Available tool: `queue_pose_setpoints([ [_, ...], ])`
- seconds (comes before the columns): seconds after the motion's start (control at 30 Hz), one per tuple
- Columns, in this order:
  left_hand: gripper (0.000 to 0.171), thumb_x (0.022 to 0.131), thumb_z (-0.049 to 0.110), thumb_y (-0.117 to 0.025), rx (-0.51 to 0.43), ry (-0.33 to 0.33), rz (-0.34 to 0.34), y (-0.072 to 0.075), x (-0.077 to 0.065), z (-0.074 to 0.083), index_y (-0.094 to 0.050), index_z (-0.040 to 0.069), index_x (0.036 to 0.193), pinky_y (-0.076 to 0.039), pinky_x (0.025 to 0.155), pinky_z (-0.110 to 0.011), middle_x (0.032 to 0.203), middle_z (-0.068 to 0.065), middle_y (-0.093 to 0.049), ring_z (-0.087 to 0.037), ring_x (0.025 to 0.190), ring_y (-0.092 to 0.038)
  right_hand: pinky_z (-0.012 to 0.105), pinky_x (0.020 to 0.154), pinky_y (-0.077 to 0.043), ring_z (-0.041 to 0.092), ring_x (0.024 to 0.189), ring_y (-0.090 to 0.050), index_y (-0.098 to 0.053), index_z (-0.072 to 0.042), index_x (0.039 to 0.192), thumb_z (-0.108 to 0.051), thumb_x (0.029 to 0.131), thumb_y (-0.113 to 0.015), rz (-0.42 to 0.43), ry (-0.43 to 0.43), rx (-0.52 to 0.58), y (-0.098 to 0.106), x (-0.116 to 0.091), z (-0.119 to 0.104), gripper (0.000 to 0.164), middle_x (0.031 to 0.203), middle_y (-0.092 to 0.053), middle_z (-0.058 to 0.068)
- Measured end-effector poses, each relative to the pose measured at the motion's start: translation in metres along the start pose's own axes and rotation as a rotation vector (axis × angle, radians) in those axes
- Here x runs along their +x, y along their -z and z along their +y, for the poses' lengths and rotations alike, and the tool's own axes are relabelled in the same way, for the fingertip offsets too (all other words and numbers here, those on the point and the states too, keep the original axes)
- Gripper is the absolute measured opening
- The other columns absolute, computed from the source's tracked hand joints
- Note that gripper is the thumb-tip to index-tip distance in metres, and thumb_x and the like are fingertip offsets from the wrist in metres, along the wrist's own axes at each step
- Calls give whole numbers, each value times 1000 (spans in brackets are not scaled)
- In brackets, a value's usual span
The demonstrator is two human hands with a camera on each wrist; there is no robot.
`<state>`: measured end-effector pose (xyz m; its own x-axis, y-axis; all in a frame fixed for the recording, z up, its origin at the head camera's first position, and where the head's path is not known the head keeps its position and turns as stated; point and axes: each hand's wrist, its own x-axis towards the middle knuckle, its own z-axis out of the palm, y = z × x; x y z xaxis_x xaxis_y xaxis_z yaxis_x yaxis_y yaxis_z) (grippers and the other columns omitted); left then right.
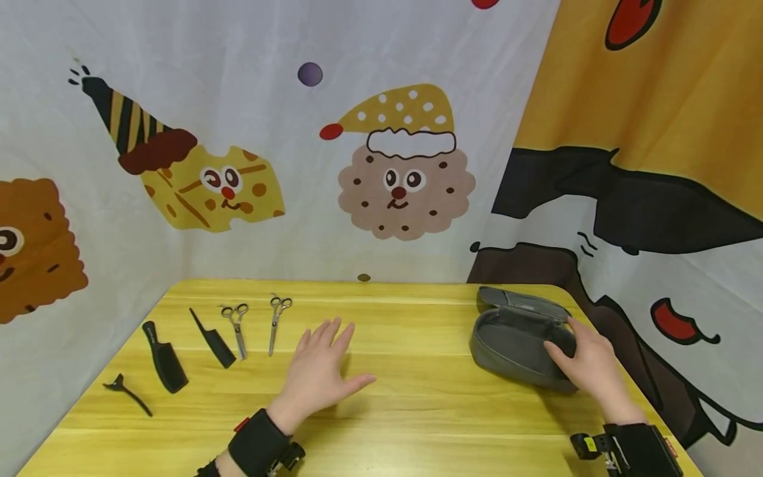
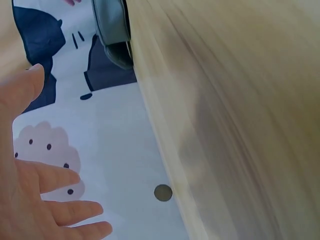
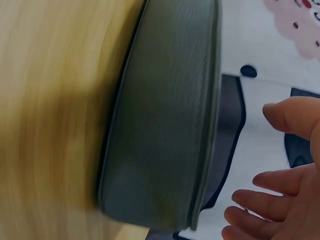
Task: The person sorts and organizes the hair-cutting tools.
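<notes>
A dark grey zip case [image 1: 518, 351] stands at the table's right side with its lid [image 1: 524, 301] folded back, its inside showing. My right hand [image 1: 587, 364] is at the case's right end, thumb over the opening and fingers by the back rim. In the right wrist view the fingers [image 3: 265, 200] are spread and loosely bent, with nothing between them. Over the middle of the table my left hand [image 1: 318, 371] is held with fingers spread, holding nothing. Left of it lie scissors [image 1: 274, 328] and thinning scissors [image 1: 238, 331].
Farther left lie a black tail comb [image 1: 217, 344], a wide black comb [image 1: 167, 361] and a slim black piece with a flared end [image 1: 131, 394]. A printed cloth [image 1: 322, 199] hangs behind the wooden table [image 1: 417, 424].
</notes>
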<state>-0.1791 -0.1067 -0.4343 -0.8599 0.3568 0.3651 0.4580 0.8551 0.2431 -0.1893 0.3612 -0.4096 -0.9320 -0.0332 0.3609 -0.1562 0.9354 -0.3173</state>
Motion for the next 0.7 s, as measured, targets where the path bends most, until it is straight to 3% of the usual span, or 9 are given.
queue_pose_setpoints([
  [0.17, 94, 82, 77, -56, -27, -10, -18, -3, 4, 6, -49, 8, 146, -28, 109, -64, 147, -22, -44, -42, 137, -38, 70, 89, -39, 64, 109, -43, -37, 27, 132, -27, 95, -63, -159, -135, -40, 9, 6, 16, 70, 127, -40, 49],
  [0.33, 93, 82, 73, -61, -56, -10, -36, -8, 7, 12, -49, 7, 146, -29, 108, -64, 147, -23, -45, -43, 136, -39, 64, 82, -46, 59, 104, -51, -37, 29, 130, -32, 97, -58, -298, -230, -44, 9, 10, 32, 73, 121, -47, 46],
  [0.7, 92, 83, 71, -61, -94, -8, -90, -16, 14, 24, -48, 6, 147, -34, 107, -61, 147, -24, -44, -44, 135, -41, 59, 78, -48, 53, 95, -56, -50, 25, 118, -27, 98, -56, -393, -285, -27, 2, 15, 55, 56, 111, -54, 42],
])
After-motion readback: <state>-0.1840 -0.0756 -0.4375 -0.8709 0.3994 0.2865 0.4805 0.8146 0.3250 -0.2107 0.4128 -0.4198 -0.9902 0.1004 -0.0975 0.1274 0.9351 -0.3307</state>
